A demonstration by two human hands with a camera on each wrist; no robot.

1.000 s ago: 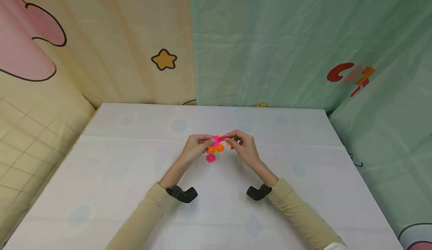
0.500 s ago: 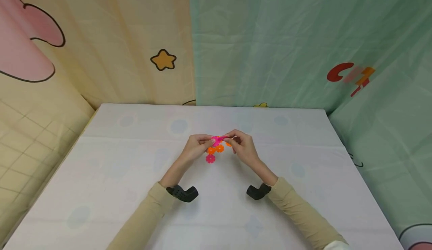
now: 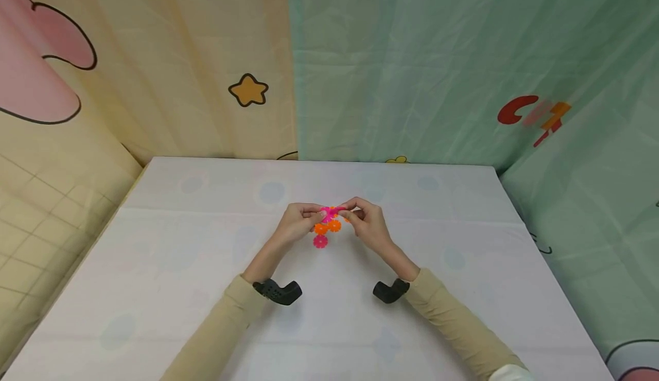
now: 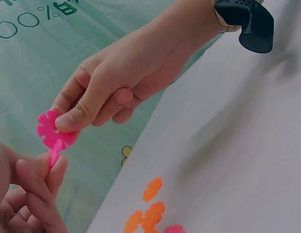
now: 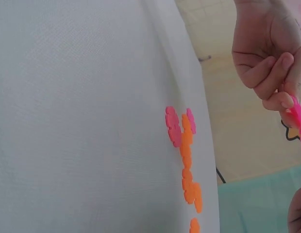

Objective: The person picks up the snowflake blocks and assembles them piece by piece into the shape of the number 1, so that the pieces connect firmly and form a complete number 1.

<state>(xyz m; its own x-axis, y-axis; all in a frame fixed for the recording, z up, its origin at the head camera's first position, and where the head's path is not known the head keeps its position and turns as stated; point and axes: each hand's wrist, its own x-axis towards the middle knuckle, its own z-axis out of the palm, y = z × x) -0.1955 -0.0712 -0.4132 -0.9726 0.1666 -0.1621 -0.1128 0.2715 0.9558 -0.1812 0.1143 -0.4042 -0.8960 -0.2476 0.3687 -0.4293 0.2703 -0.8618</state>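
Note:
My left hand (image 3: 297,222) and right hand (image 3: 372,225) meet above the table. Thumb and finger of the left hand pinch a pink flower-shaped disc (image 4: 55,153), partly covered by the fingertips. A second pink flower-shaped disc (image 4: 47,128) is pinched in the right hand, turned crosswise to the first, and their edges meet in the left wrist view. Several orange flower-shaped discs (image 3: 334,226) lie on the table just below the hands. Beside them is a deeper pink disc (image 3: 320,241). Another pink disc (image 5: 191,120) shows behind the orange ones in the right wrist view.
The discs lie close together on a white cloth-covered table (image 3: 206,289). A black curved wrist mount (image 3: 278,292) sits on the left wrist, and a matching mount (image 3: 391,291) on the right. Printed curtains (image 3: 412,83) hang behind the far table edge and at both sides.
Both hands keep their pinch on the two pink discs and shift very slightly left in the head view. The orange disc by the right fingers is now more covered.

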